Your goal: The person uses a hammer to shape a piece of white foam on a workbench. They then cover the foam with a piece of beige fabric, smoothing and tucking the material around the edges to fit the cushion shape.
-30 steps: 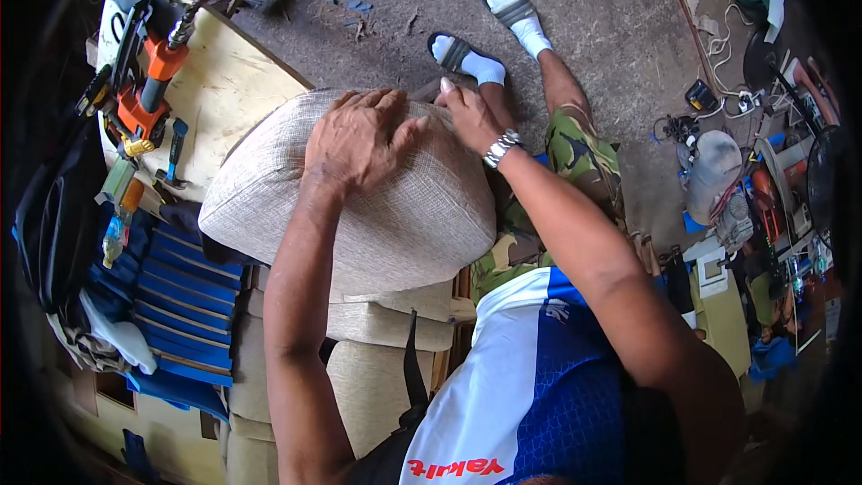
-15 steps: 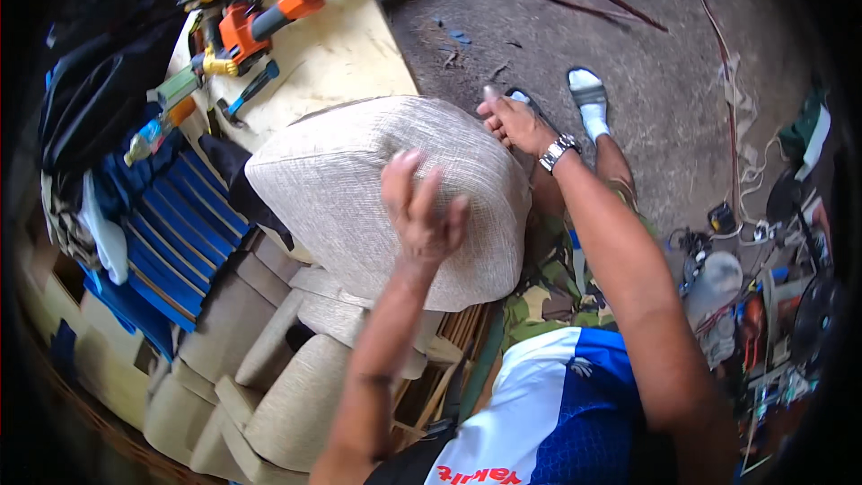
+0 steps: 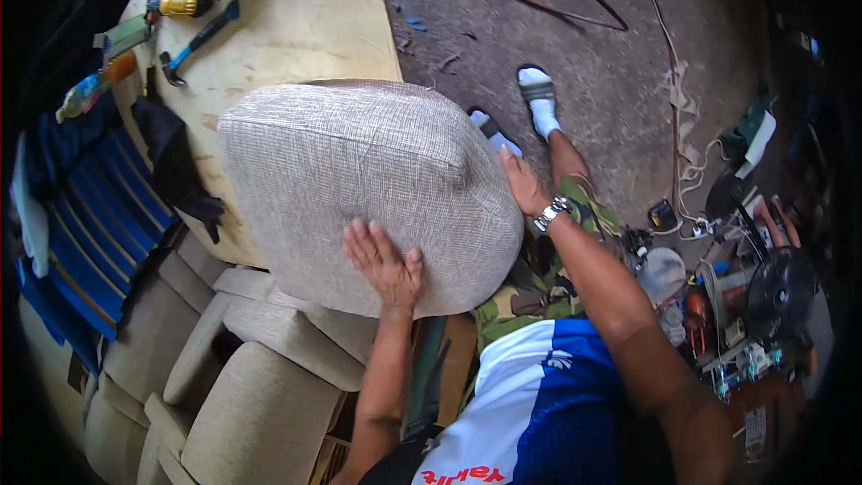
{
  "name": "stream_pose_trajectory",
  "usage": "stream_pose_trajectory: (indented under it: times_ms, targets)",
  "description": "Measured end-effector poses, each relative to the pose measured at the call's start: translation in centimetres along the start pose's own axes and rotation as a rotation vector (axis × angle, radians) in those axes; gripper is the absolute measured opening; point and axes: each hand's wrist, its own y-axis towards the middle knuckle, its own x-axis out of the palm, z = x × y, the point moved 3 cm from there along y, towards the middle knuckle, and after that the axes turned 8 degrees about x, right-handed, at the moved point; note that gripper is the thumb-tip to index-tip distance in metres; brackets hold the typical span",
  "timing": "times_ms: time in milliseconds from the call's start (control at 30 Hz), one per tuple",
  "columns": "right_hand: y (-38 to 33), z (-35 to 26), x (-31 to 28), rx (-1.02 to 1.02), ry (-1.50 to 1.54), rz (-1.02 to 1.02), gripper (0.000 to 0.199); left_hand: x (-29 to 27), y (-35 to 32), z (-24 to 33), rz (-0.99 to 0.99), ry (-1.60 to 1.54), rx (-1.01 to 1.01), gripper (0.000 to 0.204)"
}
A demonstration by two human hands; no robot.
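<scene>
Your left hand (image 3: 384,262) lies flat and open on the near face of the beige upholstered seat cushion (image 3: 373,189), your right hand (image 3: 523,181) cups its far-right edge, above the plywood counter (image 3: 296,36); it looks bulky, soft, probably light, so hold opposite edges.

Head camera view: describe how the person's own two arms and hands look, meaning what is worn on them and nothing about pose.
Both forearms are bare, with no gloves on either of the hands. The left hand carries no ring, band or watch that can be seen. The right hand has a silver metal wristwatch on its wrist. The short-sleeved blue and white shirt leaves the arms uncovered.
</scene>
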Motion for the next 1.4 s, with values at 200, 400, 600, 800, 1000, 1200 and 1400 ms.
stream_pose_trajectory:
  times_ms: [200,400,600,800,1000,1200,1400]
  targets:
    - [7.3,-2.9,1.3,-0.061,0.407,-0.175,0.056,-2.6,15.0,1.1,-0.195,0.07,0.385,0.068]
    - [9.1,-12.0,1.2,-0.143,-0.114,0.096,0.055,-3.2,19.7,2.1,-0.247,0.024,0.531,0.06]
    - [12.2,-9.9,1.9,-0.094,-0.106,0.199,0.053,-2.6,19.5,1.2,-0.207,-0.127,0.488,0.053]
    - [14.7,-9.5,2.8,-0.1,-0.225,0.249,0.049,-2.1,20.7,1.8,-0.23,-0.118,0.482,0.049]
    - [15.1,-8.9,3.3,-0.229,-0.544,0.089,0.043,-1.3,18.5,7.7,-0.228,0.053,0.347,0.062]
    - [14.8,-8.8,3.1,-0.084,-0.393,0.195,0.046,-2.3,21.9,3.5,-0.266,-0.105,0.354,0.04]
    - [14.1,-9.3,3.8,-0.09,-0.396,0.138,0.047,-8.5,24.9,-13.8,-0.223,0.189,0.105,0.044]
